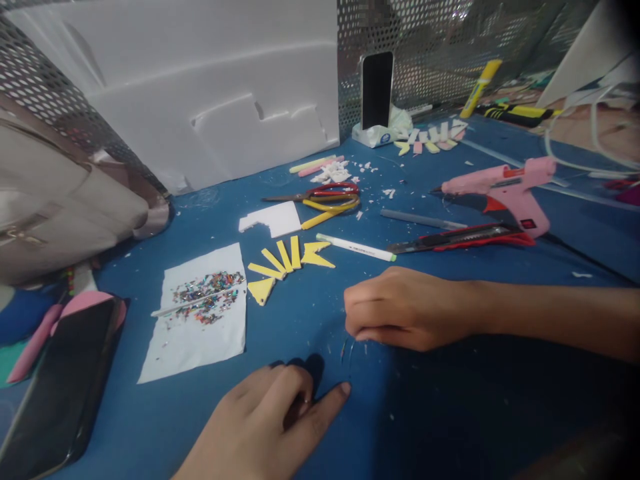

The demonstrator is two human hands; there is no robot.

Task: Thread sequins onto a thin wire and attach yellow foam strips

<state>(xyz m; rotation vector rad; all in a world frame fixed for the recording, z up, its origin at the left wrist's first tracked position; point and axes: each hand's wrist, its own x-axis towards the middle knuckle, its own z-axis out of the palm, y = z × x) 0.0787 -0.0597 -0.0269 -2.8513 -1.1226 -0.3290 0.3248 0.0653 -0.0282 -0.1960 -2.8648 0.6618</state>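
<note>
My right hand (400,308) lies on the blue table cover (450,413), fingers curled together in a pinch just above a thin bent wire (349,349). What the fingertips hold, if anything, is too small to see. My left hand (273,427) rests at the near edge with its index finger stretched out flat, tip close to the wire, the other fingers loosely bent. Several yellow foam wedges (287,261) lie in a fan just beyond both hands, beside a white paper sheet (200,333) carrying a heap of coloured glitter bits and a thin stick.
A pink glue gun (505,190), a red box cutter (460,238), a white marker (355,247), scissors (325,197) and a white foam scrap (273,219) lie behind. A phone (377,90) stands propped at the back by a white foam board (200,87). Another phone (60,393) and a bag (65,193) sit left.
</note>
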